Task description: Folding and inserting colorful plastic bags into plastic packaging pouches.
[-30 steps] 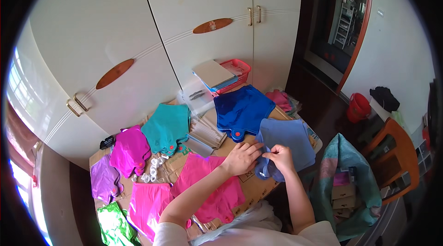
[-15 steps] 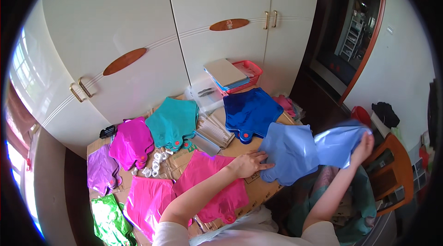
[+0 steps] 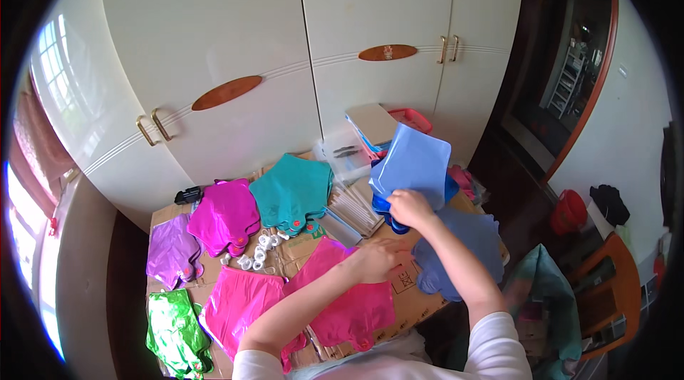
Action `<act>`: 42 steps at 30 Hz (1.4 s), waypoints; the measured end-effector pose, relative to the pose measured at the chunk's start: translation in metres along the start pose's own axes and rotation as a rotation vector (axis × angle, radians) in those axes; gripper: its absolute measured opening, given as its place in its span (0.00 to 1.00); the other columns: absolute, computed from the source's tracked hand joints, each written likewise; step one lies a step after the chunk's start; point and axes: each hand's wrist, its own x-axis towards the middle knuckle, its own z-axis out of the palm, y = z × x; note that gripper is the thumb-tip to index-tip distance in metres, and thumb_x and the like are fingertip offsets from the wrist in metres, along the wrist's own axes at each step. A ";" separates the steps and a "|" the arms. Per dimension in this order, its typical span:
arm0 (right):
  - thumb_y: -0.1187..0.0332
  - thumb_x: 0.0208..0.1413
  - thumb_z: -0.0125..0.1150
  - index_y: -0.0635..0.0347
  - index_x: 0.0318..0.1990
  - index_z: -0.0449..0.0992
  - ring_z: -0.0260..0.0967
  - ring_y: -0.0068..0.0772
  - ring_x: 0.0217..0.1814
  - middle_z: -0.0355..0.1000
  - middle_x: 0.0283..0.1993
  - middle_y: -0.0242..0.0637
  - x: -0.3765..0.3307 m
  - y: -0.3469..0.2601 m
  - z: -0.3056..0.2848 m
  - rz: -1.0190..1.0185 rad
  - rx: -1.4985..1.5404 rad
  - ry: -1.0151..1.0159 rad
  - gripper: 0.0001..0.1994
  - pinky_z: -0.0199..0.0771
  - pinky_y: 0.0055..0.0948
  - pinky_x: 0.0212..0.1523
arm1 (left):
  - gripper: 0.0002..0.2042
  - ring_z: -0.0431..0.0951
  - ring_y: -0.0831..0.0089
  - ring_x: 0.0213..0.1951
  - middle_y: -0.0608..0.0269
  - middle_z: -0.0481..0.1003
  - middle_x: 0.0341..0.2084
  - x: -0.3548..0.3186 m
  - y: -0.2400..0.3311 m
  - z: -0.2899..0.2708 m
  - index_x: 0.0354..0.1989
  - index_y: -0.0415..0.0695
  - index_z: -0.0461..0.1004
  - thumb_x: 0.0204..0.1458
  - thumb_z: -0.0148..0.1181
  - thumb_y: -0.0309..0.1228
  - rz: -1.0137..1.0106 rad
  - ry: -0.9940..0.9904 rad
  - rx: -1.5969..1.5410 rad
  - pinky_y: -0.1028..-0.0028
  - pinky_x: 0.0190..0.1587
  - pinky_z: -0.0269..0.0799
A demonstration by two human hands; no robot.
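Note:
Flat foil balloons lie in coloured piles on the cardboard-covered table (image 3: 285, 255). My right hand (image 3: 412, 209) is closed on a light blue foil balloon (image 3: 412, 159) by its lower end, holding it up over the dark blue balloons (image 3: 451, 190) and partly hiding them. Under my right forearm lies a pile of light blue balloons (image 3: 467, 245). My left hand (image 3: 374, 261) hovers by the pink balloons (image 3: 349, 302), fingers loosely bent and apart, with nothing seen in it. More pink balloons (image 3: 242, 305) lie left of my left forearm.
Teal (image 3: 292, 191), magenta (image 3: 224, 216), purple (image 3: 171, 248) and green balloons (image 3: 177, 330) cover the left side. White ribbon rolls (image 3: 260, 255) and a box of pale strips (image 3: 353, 212) lie mid-table. A cabinet (image 3: 206, 38) stands behind; a wooden chair (image 3: 613, 284) and teal bag (image 3: 545, 294) are at right.
My right hand has brought a light blue balloon from the right side to above the dark blue pile. My left hand has come off the light blue pile and moved slightly left.

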 end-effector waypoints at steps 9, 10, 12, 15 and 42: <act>0.65 0.46 0.60 0.60 0.21 0.77 0.73 0.42 0.36 0.74 0.30 0.37 0.014 -0.011 0.045 0.099 -0.059 -0.053 0.09 0.76 0.38 0.36 | 0.12 0.74 0.56 0.46 0.51 0.76 0.40 -0.042 -0.061 -0.058 0.41 0.41 0.76 0.48 0.58 0.30 -0.381 0.047 0.089 0.62 0.49 0.71; 0.65 0.46 0.60 0.60 0.21 0.77 0.73 0.43 0.36 0.74 0.29 0.38 0.012 -0.012 0.043 0.098 0.024 -0.006 0.09 0.76 0.38 0.37 | 0.12 0.75 0.56 0.46 0.52 0.76 0.40 -0.044 -0.071 -0.057 0.41 0.41 0.76 0.48 0.58 0.31 -0.412 0.037 0.102 0.62 0.49 0.71; 0.66 0.46 0.60 0.60 0.21 0.76 0.73 0.44 0.36 0.73 0.29 0.39 0.008 -0.013 0.036 0.093 0.188 0.095 0.08 0.76 0.39 0.38 | 0.13 0.75 0.56 0.44 0.53 0.75 0.40 -0.046 -0.090 -0.048 0.41 0.41 0.76 0.48 0.58 0.33 -0.443 0.048 0.155 0.62 0.48 0.71; 0.67 0.46 0.60 0.60 0.20 0.75 0.73 0.45 0.35 0.73 0.28 0.40 0.002 -0.015 0.031 0.001 0.053 0.213 0.08 0.75 0.39 0.40 | 0.14 0.75 0.56 0.45 0.54 0.75 0.41 -0.038 -0.105 -0.037 0.41 0.41 0.76 0.48 0.57 0.33 -0.429 0.043 0.187 0.62 0.49 0.70; 0.71 0.53 0.62 0.65 0.43 0.74 0.73 0.37 0.41 0.74 0.39 0.41 -0.015 0.120 0.051 0.992 2.101 0.352 0.11 0.75 0.39 0.44 | 0.22 0.70 0.61 0.55 0.55 0.68 0.53 0.031 -0.111 0.019 0.59 0.63 0.66 0.53 0.52 0.34 -0.405 -0.201 0.434 0.57 0.58 0.63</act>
